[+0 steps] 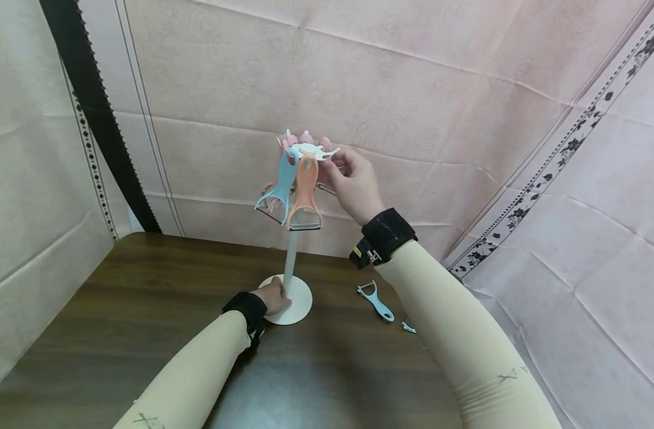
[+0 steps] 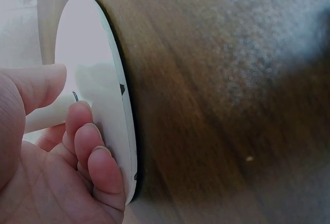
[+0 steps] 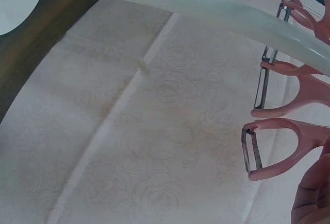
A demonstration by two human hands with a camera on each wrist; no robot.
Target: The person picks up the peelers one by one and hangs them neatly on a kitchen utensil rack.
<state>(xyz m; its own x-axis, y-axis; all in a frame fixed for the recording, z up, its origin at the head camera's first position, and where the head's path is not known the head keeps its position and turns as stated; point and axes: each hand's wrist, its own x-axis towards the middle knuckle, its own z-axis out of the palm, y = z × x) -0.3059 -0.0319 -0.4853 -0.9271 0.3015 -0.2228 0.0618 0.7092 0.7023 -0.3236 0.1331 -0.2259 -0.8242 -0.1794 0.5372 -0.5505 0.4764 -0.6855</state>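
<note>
A white stand with a round base (image 1: 301, 307) and upright pole (image 1: 291, 259) carries a hooked white top (image 1: 307, 151). Low on the pole, the left hand (image 1: 272, 296) curls its thumb and fingers around it, fingertips close to the base. From the hooks hang a light blue peeler (image 1: 284, 182), an orange peeler (image 1: 306, 185) and several pink peelers (image 3: 309, 90). Up at the top's right side, the right hand (image 1: 357, 182) pinches the handle end of a pink peeler (image 3: 281, 170); in the head view that peeler is mostly hidden behind the orange one.
On the brown wooden table (image 1: 160, 286) a light blue peeler (image 1: 379, 305) lies right of the stand. Beside it a small light blue part (image 1: 408, 327) is partly covered by the right sleeve (image 1: 439, 298). Patterned cloth (image 1: 359, 77) hangs behind and along both sides.
</note>
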